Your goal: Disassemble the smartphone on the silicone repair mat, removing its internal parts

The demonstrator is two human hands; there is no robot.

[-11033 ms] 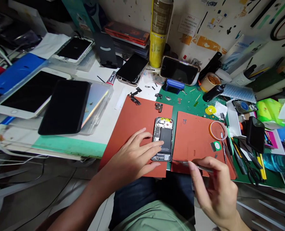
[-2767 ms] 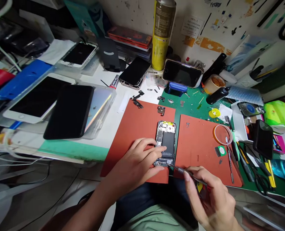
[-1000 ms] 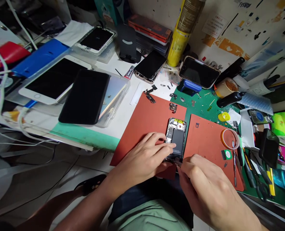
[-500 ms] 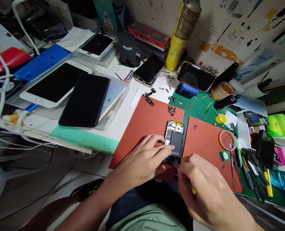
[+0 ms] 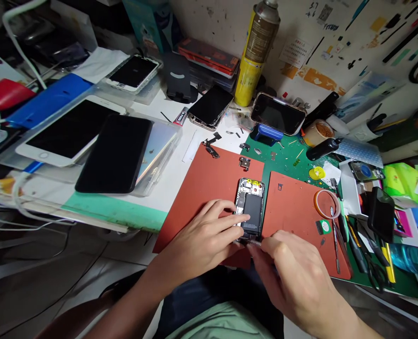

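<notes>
An opened phone (image 5: 253,212) lies on the red-brown mat (image 5: 209,179) near its front edge, its dark battery and inner parts showing. My left hand (image 5: 209,235) is closed on the phone's left and lower side, with fingertips resting over its inside. At the phone's bottom edge, my right hand (image 5: 293,268) pinches a thin metal tool (image 5: 254,242), whose tip is at the phone's lower end. Most of the tool is hidden by my fingers. Small removed parts (image 5: 245,163) lie just above the phone.
A second red-brown mat (image 5: 293,202) on the right holds a tape roll (image 5: 326,204) and tweezers (image 5: 335,240). Left are a black phone (image 5: 113,155) and a white phone (image 5: 71,127). A yellow spray can (image 5: 254,52) stands behind; scissors (image 5: 375,275) lie far right.
The whole view has shifted, so the bench items appear a little further left. Both hands remain at the phone, and the thin tool shows more clearly at its bottom edge.
</notes>
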